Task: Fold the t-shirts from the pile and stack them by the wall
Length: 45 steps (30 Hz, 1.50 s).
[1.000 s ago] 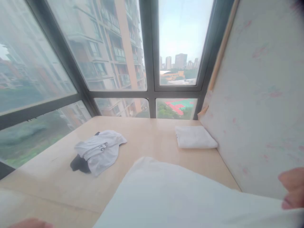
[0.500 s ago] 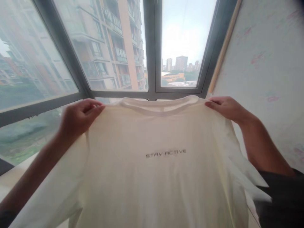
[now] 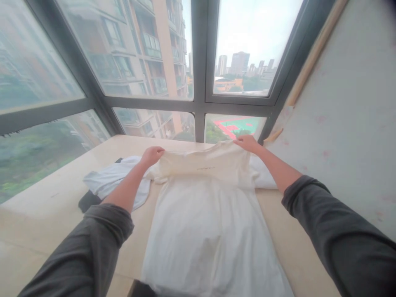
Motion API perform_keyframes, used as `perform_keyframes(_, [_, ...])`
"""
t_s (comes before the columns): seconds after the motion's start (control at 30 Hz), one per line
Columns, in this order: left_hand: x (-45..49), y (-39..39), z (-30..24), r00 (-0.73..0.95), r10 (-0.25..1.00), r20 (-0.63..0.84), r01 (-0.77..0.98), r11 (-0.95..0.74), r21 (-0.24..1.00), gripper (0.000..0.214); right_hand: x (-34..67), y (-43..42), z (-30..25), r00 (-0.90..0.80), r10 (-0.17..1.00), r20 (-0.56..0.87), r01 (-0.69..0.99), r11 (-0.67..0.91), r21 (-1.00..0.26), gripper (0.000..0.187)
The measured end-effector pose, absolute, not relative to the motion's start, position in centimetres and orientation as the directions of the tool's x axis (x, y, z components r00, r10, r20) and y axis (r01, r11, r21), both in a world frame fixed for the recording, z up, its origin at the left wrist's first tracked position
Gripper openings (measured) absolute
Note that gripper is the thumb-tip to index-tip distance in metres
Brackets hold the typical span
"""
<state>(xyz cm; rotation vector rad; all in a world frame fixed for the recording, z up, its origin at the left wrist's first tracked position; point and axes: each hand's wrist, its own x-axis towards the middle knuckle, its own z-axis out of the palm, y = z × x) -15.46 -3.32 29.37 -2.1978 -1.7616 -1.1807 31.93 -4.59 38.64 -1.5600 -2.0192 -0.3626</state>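
Note:
A cream T-shirt (image 3: pixel 201 218) lies stretched out on the wooden platform (image 3: pixel 46 206), its body running toward me and small dark lettering near its far end. My left hand (image 3: pixel 151 155) is closed on the shirt's far left shoulder. My right hand (image 3: pixel 247 143) pinches the far right shoulder. Both arms reach forward in dark grey sleeves. The shirt's near end hangs over the platform's front edge.
A crumpled white shirt with a dark garment (image 3: pixel 108 185) lies left of the cream shirt. A folded white cloth (image 3: pixel 266 177) sits at the right, partly hidden by my right arm. Large windows (image 3: pixel 139 62) close the back and left; a pale wall (image 3: pixel 349 123) stands on the right.
The cream shirt was brought up from a low, bunched position, held upright in front of the window by both shoulders, and now lies lowered flat onto the platform with both hands still gripping.

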Motion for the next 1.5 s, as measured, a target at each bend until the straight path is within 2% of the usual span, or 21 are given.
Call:
perform_keyframes(0.2, [-14.7,1.5,27.8,-0.067,0.822,0.565,0.799,-0.294,0.524,0.027,32.7,0.1,37.8,-0.091,0.811,0.578,0.944,0.255,-0.209,0.026])
perform_keyframes(0.37, [-12.9,6.8,30.0,-0.136,0.831,0.539,0.714,-0.295,0.635,0.036,32.0,4.6,39.5,0.011,0.786,0.618,0.92,0.234,-0.314,0.037])
perform_keyframes(0.53, [-10.1,10.3,31.6,-0.107,0.81,0.577,0.712,-0.342,0.613,0.061,30.5,7.7,40.2,0.046,0.775,0.63,0.902,0.239,-0.361,0.063])
perform_keyframes(0.63, [-8.7,9.8,30.1,0.004,0.81,0.586,0.754,-0.388,0.531,0.061,30.2,8.1,38.5,0.001,0.8,0.6,0.901,0.259,-0.347,0.064])
perform_keyframes(0.8, [-8.1,3.8,24.4,0.184,0.804,0.566,0.81,-0.45,0.375,0.048,33.2,6.2,32.7,-0.001,0.874,0.485,0.922,0.188,-0.337,0.046])
perform_keyframes(0.97, [-9.3,-6.3,17.4,0.215,0.809,0.546,0.87,-0.413,0.269,0.047,38.3,3.7,27.8,0.176,0.892,0.415,0.936,-0.022,-0.35,0.049])
perform_keyframes(1.03, [-9.8,-10.3,14.8,0.215,0.809,0.547,0.896,-0.386,0.219,0.045,39.4,3.0,27.1,0.212,0.889,0.407,0.931,-0.058,-0.359,0.043])
perform_keyframes(1.17, [-10.4,-17.4,10.6,0.256,0.762,0.595,0.944,-0.33,0.016,0.042,39.8,2.1,28.0,0.211,0.861,0.464,0.927,-0.026,-0.373,0.021])
perform_keyframes(1.3, [-10.5,-23.5,8.1,0.285,0.686,0.67,0.948,-0.305,-0.09,0.037,39.3,0.0,30.1,0.31,0.721,0.619,0.911,-0.039,-0.41,0.041])
perform_keyframes(1.4, [-10.2,-28.2,6.3,0.272,0.667,0.694,0.947,-0.315,-0.069,0.036,38.5,-3.8,29.6,0.317,0.658,0.683,0.893,0.036,-0.448,0.047])
perform_keyframes(1.5, [-9.8,-32.4,3.4,0.211,0.644,0.736,0.94,-0.34,0.028,0.03,37.5,-10.3,25.7,0.216,0.672,0.708,0.828,0.258,-0.498,0.038])
